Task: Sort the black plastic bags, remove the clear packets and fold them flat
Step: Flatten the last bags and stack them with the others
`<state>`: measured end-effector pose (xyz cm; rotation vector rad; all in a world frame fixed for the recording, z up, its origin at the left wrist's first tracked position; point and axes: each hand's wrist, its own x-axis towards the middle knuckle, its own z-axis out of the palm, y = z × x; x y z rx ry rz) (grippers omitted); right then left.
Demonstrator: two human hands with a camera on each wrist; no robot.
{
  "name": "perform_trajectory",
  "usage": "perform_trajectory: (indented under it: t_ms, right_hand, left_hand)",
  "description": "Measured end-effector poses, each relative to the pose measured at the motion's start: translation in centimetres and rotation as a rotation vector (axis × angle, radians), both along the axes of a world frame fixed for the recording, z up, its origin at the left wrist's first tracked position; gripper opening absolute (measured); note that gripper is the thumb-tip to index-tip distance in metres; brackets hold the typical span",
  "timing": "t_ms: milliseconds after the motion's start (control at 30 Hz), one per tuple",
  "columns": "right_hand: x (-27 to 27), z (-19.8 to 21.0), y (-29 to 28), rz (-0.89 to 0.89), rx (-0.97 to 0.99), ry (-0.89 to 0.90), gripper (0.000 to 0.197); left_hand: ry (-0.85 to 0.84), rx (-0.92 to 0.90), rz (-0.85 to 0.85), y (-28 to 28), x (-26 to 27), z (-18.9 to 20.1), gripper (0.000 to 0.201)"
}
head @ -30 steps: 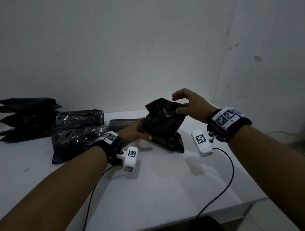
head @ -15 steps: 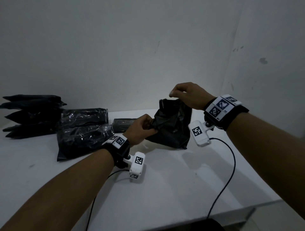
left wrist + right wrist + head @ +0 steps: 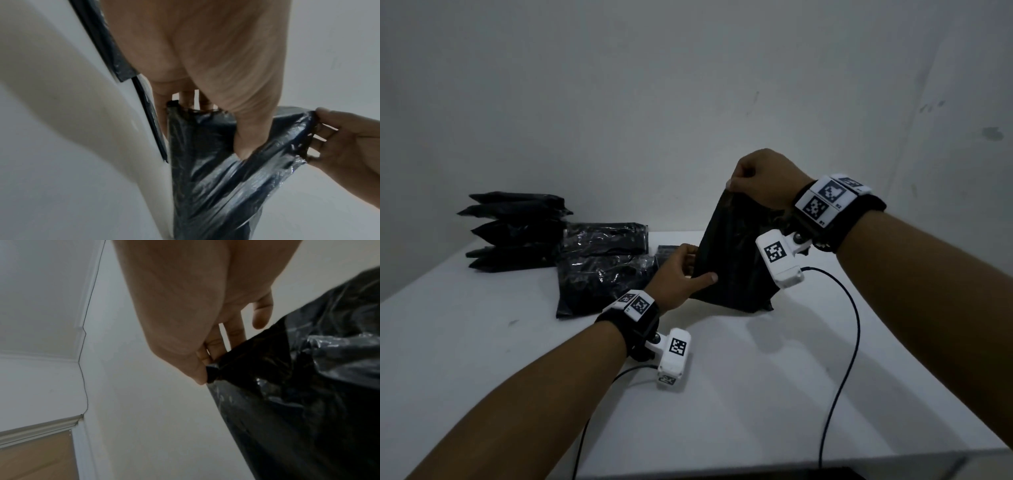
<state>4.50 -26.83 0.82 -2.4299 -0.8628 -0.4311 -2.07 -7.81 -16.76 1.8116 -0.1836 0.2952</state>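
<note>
A black plastic bag (image 3: 736,253) hangs upright over the white table (image 3: 722,394), its lower edge touching the top. My right hand (image 3: 760,180) pinches its upper corner (image 3: 213,373) between thumb and fingers. My left hand (image 3: 681,277) grips the bag's left edge lower down, thumb on the front. In the left wrist view the bag (image 3: 216,170) is stretched between the left hand (image 3: 226,123) and the right hand (image 3: 337,139). A thin clear film glints on the bag's surface; I cannot tell if a packet is inside.
Two flat shiny black bags (image 3: 602,267) lie left of the held one. A stack of folded black bags (image 3: 517,229) stands at the far left by the wall. A small dark bundle (image 3: 666,251) lies behind my left hand. Cables (image 3: 856,329) trail to the front edge.
The right hand has lifted the bag's top corner higher, so the crumpled bag now hangs stretched out. The left hand shifted its grip to the bag's left edge.
</note>
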Motion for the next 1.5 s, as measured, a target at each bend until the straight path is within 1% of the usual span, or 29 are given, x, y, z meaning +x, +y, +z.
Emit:
perform_trajectory:
  t_ms: [67,100,133,200,267,333,400,433,467,500,567,600,633,667,700,767,833,900,933,1000,1033,1067,1133,1200,1267,1333,1367,1500]
  right_hand:
    - [0.0,0.2,0.4,0.008,0.068,-0.024,0.019]
    - [0.0,0.2,0.6,0.022,0.092,-0.039,0.02]
    - [-0.1,0.2,0.8,0.042,0.106,-0.053,0.02]
    - [-0.4,0.0,1.1,0.084,0.108,-0.072,0.02]
    - [-0.3,0.0,1.1,0.098,0.134,-0.096,0.023]
    - [0.1,0.2,0.5,0.09,0.255,-0.116,0.03]
    - [0.6,0.4,-0.8,0.028,0.457,-0.125,0.032]
    - [0.8,0.2,-1.6,-0.012,0.562,-0.096,0.035]
    - [1.2,-0.5,-2.3,-0.046,0.646,-0.024,0.043]
    - [1.4,-1.4,-2.8,-0.067,0.698,0.09,0.058]
    - [1.8,-4.1,-3.5,-0.073,0.692,0.372,0.096]
    - [1.9,-5.7,-3.7,-0.044,0.651,0.499,0.107]
    - [1.7,-7.1,-3.8,0.004,0.604,0.605,0.109]
    - [1.5,-8.4,-3.8,0.06,0.555,0.678,0.104]
    - [1.2,-9.6,-3.8,0.112,0.5,0.708,0.092]
    - [0.7,-11.3,-3.6,0.18,0.413,0.696,0.067]
    - [0.6,-12.2,-3.4,0.195,0.435,0.648,0.05]
    - [0.8,-12.7,-3.4,0.178,0.463,0.584,0.044]
    - [0.9,-12.9,-3.4,0.162,0.454,0.536,0.044]
    - [1.3,-13.5,-3.6,0.137,0.407,0.404,0.041]
    - [1.5,-13.9,-3.8,0.122,0.374,0.338,0.04]
    - [1.8,-14.3,-3.9,0.104,0.336,0.284,0.041]
    - [2.2,-14.8,-3.9,0.061,0.272,0.226,0.048]
    - [2.2,-15.1,-3.8,0.038,0.265,0.217,0.052]
    - [2.1,-15.2,-3.6,0.03,0.279,0.207,0.052]
    - [2.0,-15.2,-3.5,0.022,0.288,0.2,0.052]
    - [1.9,-15.2,-3.5,0.018,0.292,0.198,0.051]
    - [1.8,-15.2,-3.6,0.009,0.268,0.199,0.051]
  left_hand:
    - [0.027,0.002,-0.027,0.5,-0.4,-0.5,0.056]
    - [0.043,0.006,-0.043,0.7,-0.4,-0.6,0.059]
    - [0.06,0.007,-0.057,0.9,-0.4,-0.6,0.059]
    - [0.068,-0.02,-0.076,1.1,-0.4,-0.6,0.052]
    - [0.078,-0.083,-0.089,1.3,-0.4,-0.5,0.045]
    - [0.091,-0.195,-0.098,1.3,-0.5,-0.3,0.042]
    - [0.105,-0.331,-0.093,1.4,-0.5,-0.2,0.041]
    - [0.105,-0.391,-0.089,1.6,-0.5,-0.1,0.041]
    - [0.101,-0.438,-0.087,1.8,-0.4,-0.1,0.042]
    - [0.095,-0.474,-0.088,1.9,-0.3,0.0,0.043]
    - [0.08,-0.507,-0.088,2.0,-0.1,0.2,0.044]
    - [0.072,-0.515,-0.088,1.9,0.0,0.4,0.044]
    - [0.067,-0.523,-0.091,1.7,0.0,0.6,0.044]
    - [0.066,-0.532,-0.097,1.5,0.0,0.8,0.043]
    - [0.065,-0.539,-0.107,1.3,0.1,0.8,0.043]
    - [0.062,-0.536,-0.123,1.1,0.1,0.7,0.045]
    - [0.057,-0.487,-0.151,1.0,-0.3,0.9,0.05]
    - [0.013,-0.432,-0.151,1.3,-0.6,1.8,0.056]
    - [-0.044,-0.426,-0.114,1.6,-0.7,2.6,0.059]
    - [-0.227,-0.404,0.057,2.7,-0.8,5.0,0.065]
    - [-0.323,-0.338,0.161,3.3,-1.0,6.5,0.067]
    - [-0.412,-0.236,0.245,3.7,-1.3,8.1,0.064]
    - [-0.536,0.035,0.315,4.0,-2.2,11.2,0.053]
    - [-0.536,0.304,0.29,3.6,-2.8,13.9,0.045]
    - [-0.451,0.48,0.232,2.8,-3.0,15.4,0.045]
    - [-0.365,0.545,0.191,2.4,-2.8,15.6,0.046]
    - [-0.337,0.562,0.181,2.3,-2.6,15.3,0.044]
    - [-0.307,0.674,0.191,1.4,-2.3,14.3,0.029]
